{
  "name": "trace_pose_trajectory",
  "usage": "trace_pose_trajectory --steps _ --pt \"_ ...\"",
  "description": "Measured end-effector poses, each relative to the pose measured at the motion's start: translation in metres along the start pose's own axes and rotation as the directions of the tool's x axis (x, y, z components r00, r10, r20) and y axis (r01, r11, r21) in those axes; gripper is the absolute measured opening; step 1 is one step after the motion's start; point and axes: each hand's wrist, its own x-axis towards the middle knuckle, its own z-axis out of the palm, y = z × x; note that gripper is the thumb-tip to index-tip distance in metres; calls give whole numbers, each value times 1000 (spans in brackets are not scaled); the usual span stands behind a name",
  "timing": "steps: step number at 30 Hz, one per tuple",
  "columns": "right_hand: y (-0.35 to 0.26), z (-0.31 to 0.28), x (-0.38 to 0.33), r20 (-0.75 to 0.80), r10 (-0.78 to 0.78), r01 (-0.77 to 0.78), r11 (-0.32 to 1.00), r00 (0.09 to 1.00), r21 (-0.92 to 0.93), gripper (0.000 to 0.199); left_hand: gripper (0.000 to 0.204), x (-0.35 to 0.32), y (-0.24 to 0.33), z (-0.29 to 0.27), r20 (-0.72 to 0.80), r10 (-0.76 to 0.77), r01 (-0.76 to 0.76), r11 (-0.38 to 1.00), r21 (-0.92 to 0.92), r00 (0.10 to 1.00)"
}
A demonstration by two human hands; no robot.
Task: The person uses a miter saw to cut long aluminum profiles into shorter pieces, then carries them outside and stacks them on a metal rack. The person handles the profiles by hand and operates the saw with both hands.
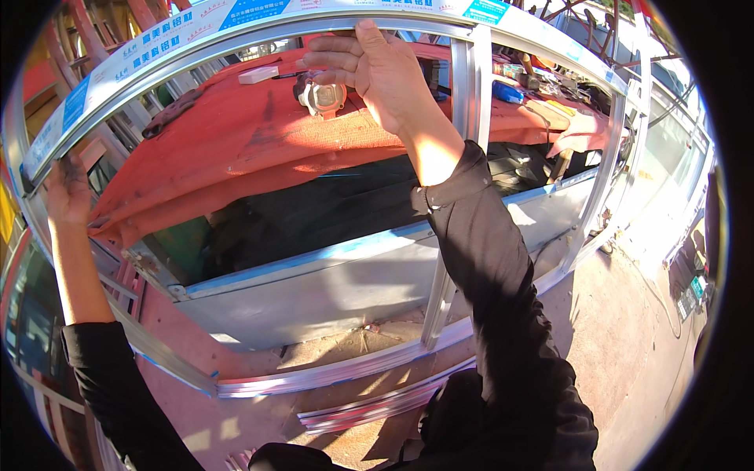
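A large aluminium frame (259, 36) stands upright before me, its top rail covered with white and blue protective film. At its upper left corner, my left hand (69, 192) is closed on the frame, with the fingertips partly hidden in shadow. My right hand (375, 74) is raised against the underside of the top rail, its thumb at the rail and its fingers stretched out to the left. An upright mullion (470, 94) runs down just right of that hand. Beyond the frame, a round tape measure (323, 97) rests on a red cloth (259, 133) below my right fingers.
A white block (258, 74) and a dark glove (169, 115) lie on the cloth. Small tools and a blue object (507, 93) clutter its right end. Loose aluminium strips (377, 408) lie on the floor near me. A cable (664, 302) trails at the right.
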Motion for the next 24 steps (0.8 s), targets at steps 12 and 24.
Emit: trace_pose_trajectory --steps 12,24 --pt "-14 -11 -1 -177 136 -137 991 975 7 48 17 -22 -1 33 -168 69 -35 980 198 983" --pt "-9 -30 -5 -484 -9 15 1000 875 9 45 62 -100 -117 407 854 16 -849 -106 518 520"
